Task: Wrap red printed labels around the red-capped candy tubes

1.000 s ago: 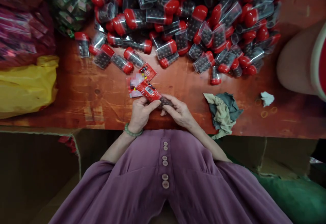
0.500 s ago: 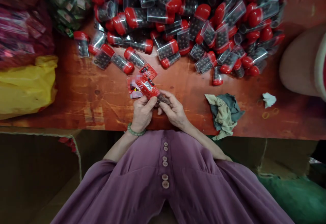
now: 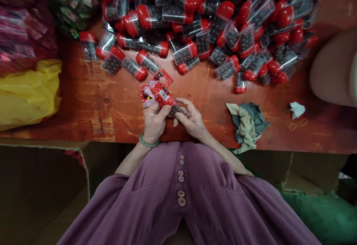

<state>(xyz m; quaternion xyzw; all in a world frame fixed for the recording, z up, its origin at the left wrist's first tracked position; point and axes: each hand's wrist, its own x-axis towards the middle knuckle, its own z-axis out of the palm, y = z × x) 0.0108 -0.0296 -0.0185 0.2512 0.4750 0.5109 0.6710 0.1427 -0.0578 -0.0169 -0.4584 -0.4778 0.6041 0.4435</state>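
In front of my lap, both hands are closed round a clear plastic tube [image 3: 175, 110] of dark balls, held tilted. My left hand [image 3: 154, 121] grips its upper-left part, thumb on top, where a red printed wrapper or card with a barcode [image 3: 162, 95] covers it. The fingers of my right hand [image 3: 193, 121] pinch the lower-right end. Whether the tube is inside the red piece or behind it, I cannot tell. More red and pink printed cards [image 3: 165, 78] lie on the table just beyond my left hand, partly under the barcoded piece.
Many red-capped clear tubes [image 3: 184, 53] of dark balls are heaped along the far side of the red table [image 3: 80, 100]. Bags of packets and a yellow bag [image 3: 28, 94] stand left. Rags [image 3: 248, 126], a white scrap [image 3: 297, 109], rubber bands and a pale bucket [image 3: 333, 70] are right.
My hands keep their grip on the tube. The barcoded red piece has turned slightly, showing its barcode more plainly. The whole view has shifted a little.
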